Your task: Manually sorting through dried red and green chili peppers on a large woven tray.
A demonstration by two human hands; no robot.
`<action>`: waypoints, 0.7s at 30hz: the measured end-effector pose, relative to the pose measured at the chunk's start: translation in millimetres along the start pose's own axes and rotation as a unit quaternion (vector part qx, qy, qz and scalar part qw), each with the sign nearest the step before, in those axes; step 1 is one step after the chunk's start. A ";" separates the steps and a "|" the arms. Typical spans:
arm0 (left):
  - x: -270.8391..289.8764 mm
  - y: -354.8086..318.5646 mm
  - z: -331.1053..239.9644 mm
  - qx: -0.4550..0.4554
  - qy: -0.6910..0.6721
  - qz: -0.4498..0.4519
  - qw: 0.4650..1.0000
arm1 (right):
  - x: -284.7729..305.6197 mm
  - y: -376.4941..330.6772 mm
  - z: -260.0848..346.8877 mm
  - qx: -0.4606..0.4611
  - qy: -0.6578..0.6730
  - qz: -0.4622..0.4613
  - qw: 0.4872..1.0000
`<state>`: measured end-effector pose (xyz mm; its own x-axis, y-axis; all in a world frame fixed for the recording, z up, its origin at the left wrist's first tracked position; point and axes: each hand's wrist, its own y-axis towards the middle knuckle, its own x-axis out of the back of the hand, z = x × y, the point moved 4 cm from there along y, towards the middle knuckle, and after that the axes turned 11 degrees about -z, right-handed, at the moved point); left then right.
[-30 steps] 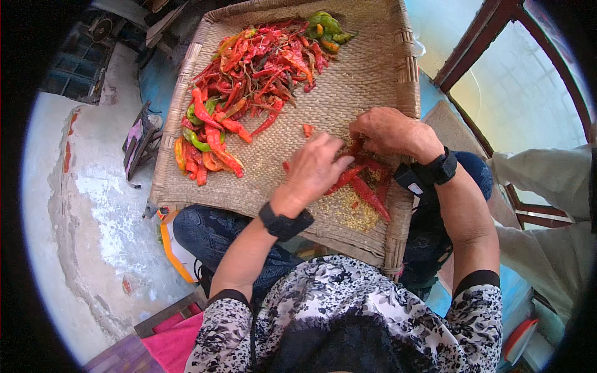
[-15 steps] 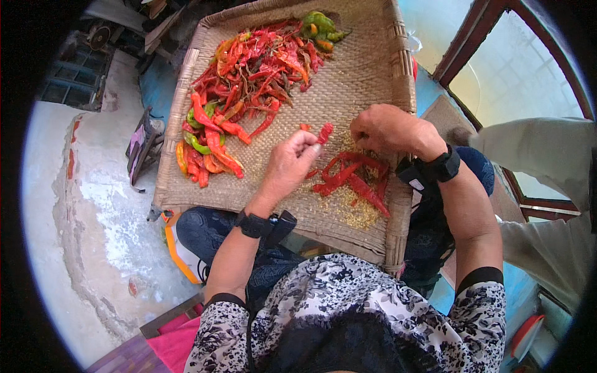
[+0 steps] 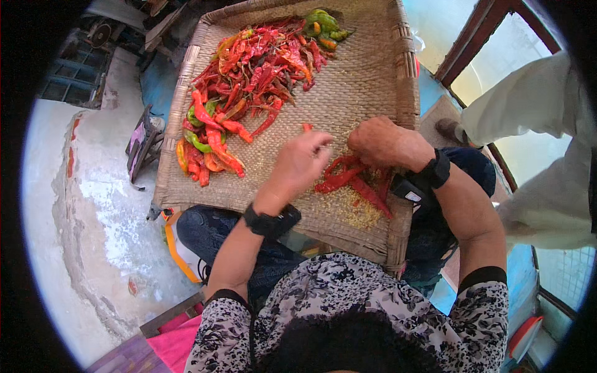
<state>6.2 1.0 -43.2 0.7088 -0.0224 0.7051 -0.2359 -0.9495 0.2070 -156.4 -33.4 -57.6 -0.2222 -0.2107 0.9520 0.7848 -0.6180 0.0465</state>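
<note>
My left hand (image 3: 301, 163) is over the middle of a woven tray (image 3: 357, 74), its fingers curled and smeared by motion. Whether it holds anything does not show. Close by on the right, my right hand (image 3: 390, 146) is closed, knuckles up, above a small heap of red chili peppers (image 3: 341, 179); its fingertips and anything in them are hidden. Pale yellow seeds (image 3: 357, 214) lie scattered around that heap. A big pile of red chilies (image 3: 258, 68) covers the tray's far left, with fresher red and green chilies (image 3: 214, 140) at its near end.
Green peppers (image 3: 324, 28) sit at the tray's far edge. The tray rests across my legs. A person's pale trouser leg (image 3: 528, 99) and shoe (image 3: 451, 130) are at the right. A pale wall (image 3: 124, 236) stands at the left.
My left hand has moved right, toward my right hand, and the red chili piece in its fingertips no longer shows. My right hand has lowered slightly. The other person's leg has shifted.
</note>
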 end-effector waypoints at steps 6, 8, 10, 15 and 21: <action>-37.2 -17.0 -12.0 -0.104 0.089 0.004 0.991 | -0.7 1.9 -3.3 -0.024 -0.026 0.060 0.998; -41.2 -17.7 -12.3 -0.124 0.101 -0.008 0.987 | 7.5 -3.2 -12.6 0.003 0.055 -0.080 0.995; -42.8 -16.5 -14.1 -0.114 0.096 -0.011 0.989 | 9.1 -2.3 -24.6 -0.005 0.047 -0.089 0.995; -39.4 -18.4 -14.6 -0.061 0.050 0.003 0.997 | 6.5 -2.7 -31.1 -0.053 0.040 -0.102 0.993; -4.5 -20.6 -6.4 0.096 -0.129 -0.057 0.985 | 11.7 -2.0 -26.7 -0.045 0.037 -0.060 0.996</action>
<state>3.6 22.6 -46.3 0.8744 0.0320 0.4841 -0.0333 -0.9915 0.1256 -176.0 -54.8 -54.6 -0.3559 -0.1854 0.9159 0.6957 -0.7069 0.1273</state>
